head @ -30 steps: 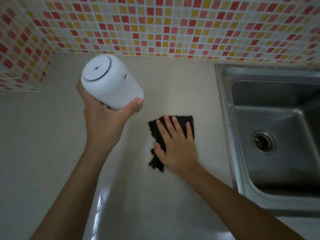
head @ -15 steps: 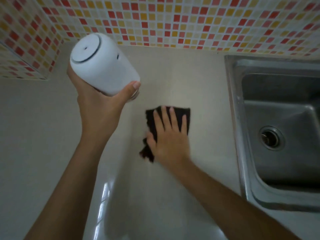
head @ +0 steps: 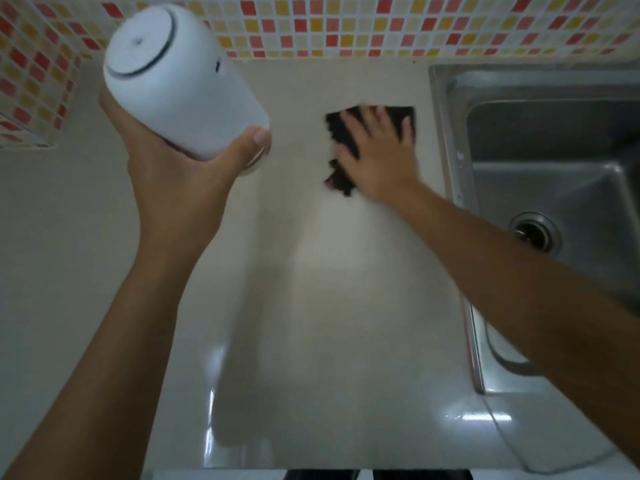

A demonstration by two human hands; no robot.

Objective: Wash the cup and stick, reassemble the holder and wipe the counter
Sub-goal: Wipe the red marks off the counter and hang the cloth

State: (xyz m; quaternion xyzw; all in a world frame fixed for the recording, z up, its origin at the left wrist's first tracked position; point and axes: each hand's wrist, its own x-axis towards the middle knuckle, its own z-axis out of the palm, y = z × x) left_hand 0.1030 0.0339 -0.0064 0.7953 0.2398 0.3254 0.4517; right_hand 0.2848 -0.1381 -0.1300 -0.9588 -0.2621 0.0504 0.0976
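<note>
The left hand [head: 173, 188] grips a white cylindrical plastic holder [head: 180, 77], fingers and thumb curled round its lower body, thumb tip on the side facing the sink. The holder is held clear of the pale glossy counter [head: 311, 306], tilted, its flat top turned toward the camera. That top carries a dark circular groove and a small central dot; a small dark mark sits on the side wall. No brand, label or legible writing can be made out on it.

The right hand [head: 377, 157] lies flat on a dark, ragged-edged square cloth [head: 401, 119], fingers straight and slightly spread, pressing the cloth onto the counter. The hand is motion-blurred. The cloth lies just beside the left rim of the stainless steel sink [head: 540, 133], near the sink's far left corner, apart from the rim. No print or tag is visible on the cloth.

The holder is held well to the left of the sink, beyond the cloth. The sink's round drain [head: 535, 235] is seen in the basin floor. A wall of small red, orange, yellow and white mosaic tiles [head: 346, 26] runs behind the sink and the counter, turning a corner at the far left.
</note>
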